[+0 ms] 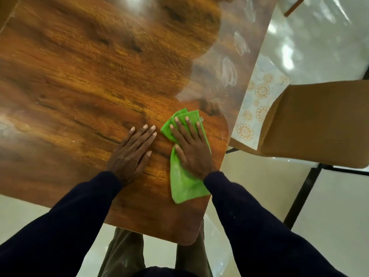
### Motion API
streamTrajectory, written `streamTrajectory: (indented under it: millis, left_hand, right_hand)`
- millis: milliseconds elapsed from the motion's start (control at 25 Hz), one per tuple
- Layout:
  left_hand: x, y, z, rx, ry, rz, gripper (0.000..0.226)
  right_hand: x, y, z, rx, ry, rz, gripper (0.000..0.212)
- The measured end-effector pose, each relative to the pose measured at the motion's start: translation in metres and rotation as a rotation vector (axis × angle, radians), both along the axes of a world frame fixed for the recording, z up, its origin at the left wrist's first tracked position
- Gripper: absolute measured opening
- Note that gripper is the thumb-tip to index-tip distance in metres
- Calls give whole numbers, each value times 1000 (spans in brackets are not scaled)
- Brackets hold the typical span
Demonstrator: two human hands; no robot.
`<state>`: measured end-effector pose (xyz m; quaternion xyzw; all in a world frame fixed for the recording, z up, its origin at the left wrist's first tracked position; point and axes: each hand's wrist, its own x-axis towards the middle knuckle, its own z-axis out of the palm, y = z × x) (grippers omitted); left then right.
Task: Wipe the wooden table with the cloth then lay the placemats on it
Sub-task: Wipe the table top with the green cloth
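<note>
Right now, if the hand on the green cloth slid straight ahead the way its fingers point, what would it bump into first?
Nothing, as far as the picture shows. The right hand, flat on the cloth, points across bare table; only cloudy smears lie slightly to its right.

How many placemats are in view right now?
1: a floral placemat lies on the chair right of the wooden table; others may be stacked under it or out of view.
</note>
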<state>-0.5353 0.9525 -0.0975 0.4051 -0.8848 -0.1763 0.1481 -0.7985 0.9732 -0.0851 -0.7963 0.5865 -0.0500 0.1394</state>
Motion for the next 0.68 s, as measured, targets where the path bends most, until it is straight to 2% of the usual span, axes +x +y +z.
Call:
streamTrajectory:
  millis: [120,240,320,520,680]
  left_hand:
    - [-42,-8,0,5,83,292,51]
    - [-94,-31,0,68,142,617,50]
    - [-112,-40,-7,38,86,763,51]
    - [-121,-41,-17,-58,8,817,51]
    - [-123,-43,-14,-51,-36,839,52]
  right_hand:
    - [-52,12,-5,22,-25,165,60]
    - [-99,-26,-6,3,12,71,60]
    - [-113,-71,-8,-13,30,31,61]
    - [-73,-156,-9,-93,56,65,61]
    - [-60,-139,-8,-69,-5,285,61]
